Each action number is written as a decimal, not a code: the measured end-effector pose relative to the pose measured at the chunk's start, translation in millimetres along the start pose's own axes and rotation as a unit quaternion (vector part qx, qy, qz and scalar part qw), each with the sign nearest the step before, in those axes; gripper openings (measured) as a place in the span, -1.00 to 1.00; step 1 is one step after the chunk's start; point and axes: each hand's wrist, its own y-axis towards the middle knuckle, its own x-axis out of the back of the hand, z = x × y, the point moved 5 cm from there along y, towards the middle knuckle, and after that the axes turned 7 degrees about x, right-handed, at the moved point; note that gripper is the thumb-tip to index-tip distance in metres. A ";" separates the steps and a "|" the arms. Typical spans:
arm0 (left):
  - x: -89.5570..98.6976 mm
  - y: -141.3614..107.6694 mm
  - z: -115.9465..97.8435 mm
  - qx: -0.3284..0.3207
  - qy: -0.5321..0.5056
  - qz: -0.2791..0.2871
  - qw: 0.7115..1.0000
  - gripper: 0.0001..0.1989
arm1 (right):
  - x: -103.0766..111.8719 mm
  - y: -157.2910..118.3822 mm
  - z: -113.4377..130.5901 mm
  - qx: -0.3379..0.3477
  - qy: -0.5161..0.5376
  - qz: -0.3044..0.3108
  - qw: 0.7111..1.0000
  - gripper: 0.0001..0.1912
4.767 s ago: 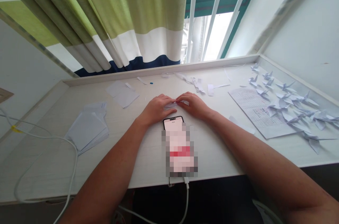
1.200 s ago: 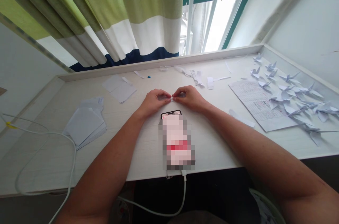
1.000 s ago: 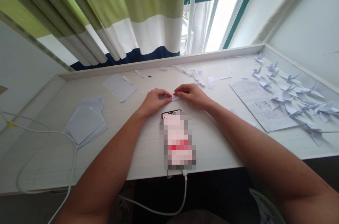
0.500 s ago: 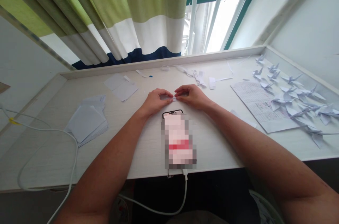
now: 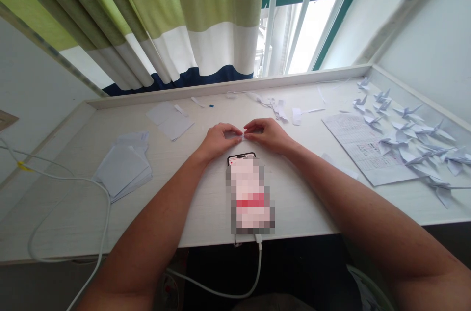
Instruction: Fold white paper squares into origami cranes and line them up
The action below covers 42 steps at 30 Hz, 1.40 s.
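My left hand (image 5: 221,140) and my right hand (image 5: 265,133) meet fingertip to fingertip over the middle of the table. Between their thumbs and fingers they pinch a small folded piece of white paper (image 5: 243,137), mostly hidden by the fingertips. Just in front of the hands, between my forearms, lies a phone (image 5: 250,193) with its screen up and blurred. A white cable (image 5: 259,257) is plugged into its near end.
Several folded paper cranes (image 5: 408,137) crowd the right side, some on a printed sheet (image 5: 353,144). A stack of white paper (image 5: 123,171) lies at left, more sheets (image 5: 171,122) behind it. Paper scraps (image 5: 279,109) lie at the back. A loose cable (image 5: 106,222) crosses the left edge.
The whole view has shifted slightly. My hands stay together on the folded paper, their fingertips a little closer, with less of the paper showing.
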 end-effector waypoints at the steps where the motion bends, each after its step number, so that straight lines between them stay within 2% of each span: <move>1: 0.4 0.3 0.0 0.000 -0.002 -0.002 1.000 -0.79 | -0.8 0.1 0.0 0.005 -0.002 0.004 1.000 -0.82; 3: 1.1 1.0 -0.3 0.000 -0.013 0.002 1.000 -0.79 | -1.8 0.5 0.0 0.014 -0.010 0.008 1.000 -0.82; 8: 0.6 2.0 -0.2 0.022 -0.070 0.050 0.996 -0.72 | -1.9 0.8 0.0 0.019 -0.022 0.004 1.000 -0.83; 15: 2.1 0.2 0.6 0.020 -0.074 0.049 0.996 -0.74 | -2.0 0.3 -1.0 0.019 -0.014 0.003 1.000 -0.85; 30: 2.1 -0.8 1.5 -0.010 -0.010 0.013 1.000 -0.77 | -3.4 0.7 -5.0 0.017 0.000 -0.008 1.000 -0.86; 42: -2.7 0.6 0.4 -0.013 0.032 -0.022 0.999 -0.82 | -3.9 0.0 -0.1 0.030 -0.037 -0.012 0.999 -0.87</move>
